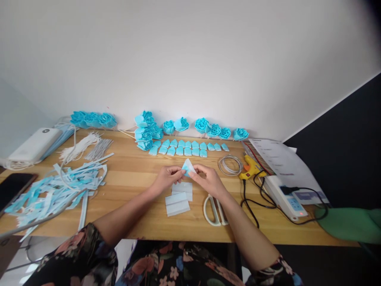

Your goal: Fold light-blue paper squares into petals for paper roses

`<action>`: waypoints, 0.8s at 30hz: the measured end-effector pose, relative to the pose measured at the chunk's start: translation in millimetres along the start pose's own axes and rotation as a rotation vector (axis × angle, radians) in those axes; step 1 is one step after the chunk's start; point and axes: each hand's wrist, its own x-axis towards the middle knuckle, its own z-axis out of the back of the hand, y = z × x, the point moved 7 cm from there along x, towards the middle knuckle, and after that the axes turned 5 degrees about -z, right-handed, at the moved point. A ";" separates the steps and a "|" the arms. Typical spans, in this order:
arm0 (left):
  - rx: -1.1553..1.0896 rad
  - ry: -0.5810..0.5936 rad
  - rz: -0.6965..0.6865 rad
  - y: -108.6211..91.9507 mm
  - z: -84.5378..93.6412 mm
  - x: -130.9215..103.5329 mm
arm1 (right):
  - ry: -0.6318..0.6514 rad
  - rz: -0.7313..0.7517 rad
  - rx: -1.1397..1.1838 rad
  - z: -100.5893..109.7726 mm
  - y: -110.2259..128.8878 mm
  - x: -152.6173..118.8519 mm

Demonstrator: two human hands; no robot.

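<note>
Between my hands is a small light-blue folded fabric piece (188, 166), its pointed tip facing away from me. My left hand (169, 177) pinches its left edge with thumb and fingers. On the other edge, my right hand (207, 178) grips it the same way. Flat pale-blue fabric rectangles (177, 203) lie on the table just below my hands, overlapping. White-handled scissors (212, 212) rest under my right forearm, which hides part of them. Beyond my hands, rows of folded blue petal pieces (187, 151) are laid out.
Blue fabric flowers (144, 133) line the wall. A yellow glue gun (251, 167), a wire coil (230, 165) and a power strip (287, 198) are at the right. Blue strips (65, 190), a phone (14, 188) and a white power bank (35, 147) lie at the left.
</note>
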 end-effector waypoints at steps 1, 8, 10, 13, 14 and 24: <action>-0.004 -0.001 -0.003 -0.1 0.0 0.0 | -0.011 -0.002 -0.018 0.0 -0.3 0.3; -0.006 0.010 0.003 0.8 -0.5 -0.7 | -0.081 -0.003 -0.050 1.8 -2.6 1.8; -0.003 0.012 0.003 0.7 -0.4 -0.6 | -0.085 0.002 -0.051 2.0 -2.6 1.7; -0.004 0.021 0.005 1.5 -0.5 -0.2 | -0.087 0.003 -0.049 2.4 -2.9 1.4; -0.004 0.023 0.001 1.7 -0.5 -0.2 | -0.083 0.002 -0.047 2.2 -2.9 1.3; 0.045 0.068 -0.047 -4.7 -6.5 -2.6 | -0.089 -0.019 -0.036 2.3 -4.3 1.3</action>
